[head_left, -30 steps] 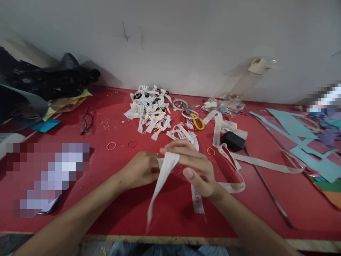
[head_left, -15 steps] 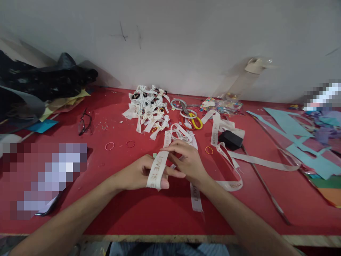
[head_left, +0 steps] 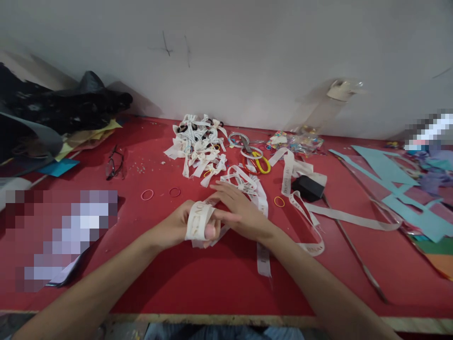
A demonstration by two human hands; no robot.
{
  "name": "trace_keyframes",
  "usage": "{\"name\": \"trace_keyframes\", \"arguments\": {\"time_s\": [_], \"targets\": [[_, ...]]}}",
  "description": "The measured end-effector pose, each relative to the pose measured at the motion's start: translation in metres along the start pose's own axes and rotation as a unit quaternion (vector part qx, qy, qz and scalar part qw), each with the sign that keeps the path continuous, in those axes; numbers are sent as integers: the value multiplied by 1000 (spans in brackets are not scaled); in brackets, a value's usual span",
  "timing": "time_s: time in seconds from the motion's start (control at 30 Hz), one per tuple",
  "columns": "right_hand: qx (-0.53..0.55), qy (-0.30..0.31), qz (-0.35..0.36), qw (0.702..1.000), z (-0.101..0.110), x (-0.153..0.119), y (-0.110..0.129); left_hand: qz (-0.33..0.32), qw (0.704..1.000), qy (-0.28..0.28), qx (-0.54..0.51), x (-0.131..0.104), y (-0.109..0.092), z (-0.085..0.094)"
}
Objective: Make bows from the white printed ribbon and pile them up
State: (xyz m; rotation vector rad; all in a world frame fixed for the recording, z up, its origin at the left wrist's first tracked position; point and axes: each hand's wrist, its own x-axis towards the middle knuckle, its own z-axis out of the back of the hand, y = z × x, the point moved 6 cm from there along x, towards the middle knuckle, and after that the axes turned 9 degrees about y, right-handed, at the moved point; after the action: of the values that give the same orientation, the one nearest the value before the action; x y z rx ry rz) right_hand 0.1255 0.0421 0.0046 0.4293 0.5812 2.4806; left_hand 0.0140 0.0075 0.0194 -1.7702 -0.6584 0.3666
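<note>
A white ribbon (head_left: 198, 221) printed with gold lettering is looped over the fingers of my left hand (head_left: 174, 227), whose thumb presses toward the fingers. Close against it on the right is my right hand (head_left: 246, 215), its fingers reaching to the ribbon behind the loop. Their tips are partly hidden, but they appear to grip the strip. A loose ribbon end (head_left: 264, 262) hangs below my right wrist. Beyond the hands lie more tangled white ribbon (head_left: 240, 178) and a pile of white ribbon bows on hair ties (head_left: 198, 144).
Scissors (head_left: 262, 163) with yellow handles lie past the ribbon, near a yellow hair tie (head_left: 279, 201), pink hair tie (head_left: 147, 194) and black block (head_left: 307, 188). Eyeglasses (head_left: 115, 163) are at left; blue paper scraps (head_left: 406, 198) at right. A wall (head_left: 226, 66) closes the back.
The ribbon has been drawn further around my left fingers, making a thicker loop. My right hand has shifted slightly, fingers now straighter behind the loop. The left hand has moved slightly left.
</note>
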Motion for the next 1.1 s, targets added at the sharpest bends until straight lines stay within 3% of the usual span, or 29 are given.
{"name": "trace_keyframes", "arguments": {"time_s": [0.33,0.77,0.87,1.0,1.1], "targets": [[-112,19,-71,991,2,10,-28,60,997,29,31,-7,15,1],[-129,-32,-100,986,15,3,-29,57,998,27,28,-6,8,-1],[-98,-32,-70,992,16,2,-23,56,997,28,38,-6,7,-1],[-18,18,29,999,12,3,-4,49,997,36,47,-4,4,-3],[14,22,37,999,14,1,-2,46,998,34,40,-4,2,-4]]}}
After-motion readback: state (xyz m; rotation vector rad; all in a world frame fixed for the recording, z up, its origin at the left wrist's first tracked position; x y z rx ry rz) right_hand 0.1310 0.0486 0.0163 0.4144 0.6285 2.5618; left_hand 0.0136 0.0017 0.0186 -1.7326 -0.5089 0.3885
